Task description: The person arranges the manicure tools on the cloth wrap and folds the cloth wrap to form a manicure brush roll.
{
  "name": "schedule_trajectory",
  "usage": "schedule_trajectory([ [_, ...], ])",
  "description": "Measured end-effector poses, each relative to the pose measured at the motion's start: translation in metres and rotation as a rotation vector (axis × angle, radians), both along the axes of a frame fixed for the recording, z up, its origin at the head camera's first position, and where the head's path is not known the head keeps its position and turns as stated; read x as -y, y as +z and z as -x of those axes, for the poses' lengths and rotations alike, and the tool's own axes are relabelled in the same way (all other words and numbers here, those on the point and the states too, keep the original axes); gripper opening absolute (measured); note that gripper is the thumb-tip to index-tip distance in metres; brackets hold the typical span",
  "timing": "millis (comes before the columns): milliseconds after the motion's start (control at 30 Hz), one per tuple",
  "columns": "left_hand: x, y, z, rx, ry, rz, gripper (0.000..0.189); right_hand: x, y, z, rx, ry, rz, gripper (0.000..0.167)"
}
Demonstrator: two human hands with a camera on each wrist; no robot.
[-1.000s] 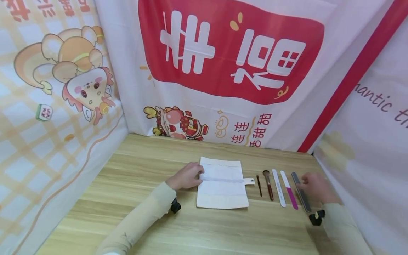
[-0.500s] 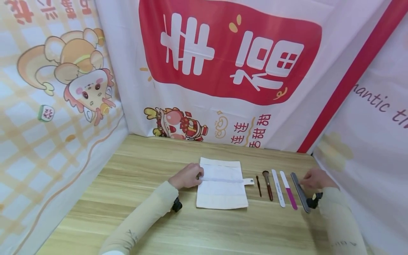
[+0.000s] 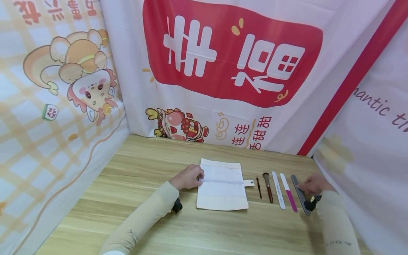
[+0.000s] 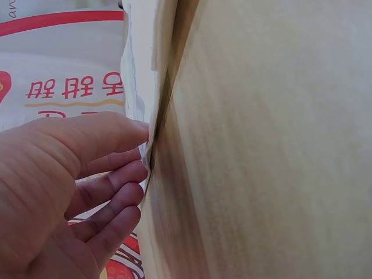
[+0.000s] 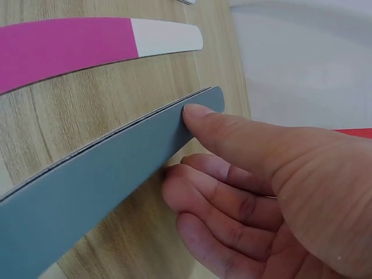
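Note:
A white cloth pouch (image 3: 222,194) lies unfolded on the table, its snap tab (image 3: 249,183) pointing right. My left hand (image 3: 188,177) pinches its left edge; in the left wrist view the thumb and fingertips meet right at the cloth's rim. Over on the right, my right hand (image 3: 317,185) holds a grey nail file (image 5: 104,168) near its far end. The thumb rests on the file's flat face, and the curled fingers sit at its lower edge, their tips partly hidden.
Between pouch and grey file lie a thin dark brown tool (image 3: 259,188), a brown-handled brush (image 3: 268,187), a white nail file (image 3: 278,190) and a pink-and-white nail file (image 3: 289,193). Printed cloth (image 3: 134,71) walls the wooden table (image 3: 207,233) in at the back and sides.
My right hand has come in from the right and its thumb now lies on the grey file. My left hand stays at the pouch's edge.

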State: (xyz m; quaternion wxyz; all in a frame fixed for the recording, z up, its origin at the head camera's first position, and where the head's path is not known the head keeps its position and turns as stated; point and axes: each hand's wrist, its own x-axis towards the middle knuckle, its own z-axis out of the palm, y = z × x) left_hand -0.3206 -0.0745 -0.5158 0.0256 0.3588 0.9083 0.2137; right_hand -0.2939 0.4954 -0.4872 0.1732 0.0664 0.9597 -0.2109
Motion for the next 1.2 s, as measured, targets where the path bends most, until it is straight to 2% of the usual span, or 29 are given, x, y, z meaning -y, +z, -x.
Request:
schedule_trajectory([
  [367, 0.001, 0.001, -0.004, 0.020, 0.015, -0.029, 0.004, 0.011, -0.003, -0.006, -0.020, -0.044, 0.035, 0.036],
  [467, 0.001, 0.001, -0.004, 0.026, 0.018, -0.024, 0.004, 0.012, -0.006, -0.005, -0.028, -0.033, 0.034, 0.034],
  [633, 0.000, 0.002, -0.004, 0.042, 0.025, -0.028, 0.004, 0.014, -0.007, -0.003, -0.050, 0.029, -0.004, 0.035],
  [800, 0.000, 0.005, -0.003, 0.078, 0.049, -0.051, 0.005, 0.018, 0.002, 0.000, -0.075, 0.069, -0.004, 0.033],
  [900, 0.000, 0.006, -0.003, 0.090, 0.055, -0.066, 0.005, 0.020, 0.009, 0.003, -0.091, 0.065, -0.012, 0.031],
  [1200, 0.002, 0.002, -0.001, 0.083, 0.052, -0.090, 0.004, 0.051, 0.032, 0.018, -0.199, 0.132, 0.001, 0.035],
])
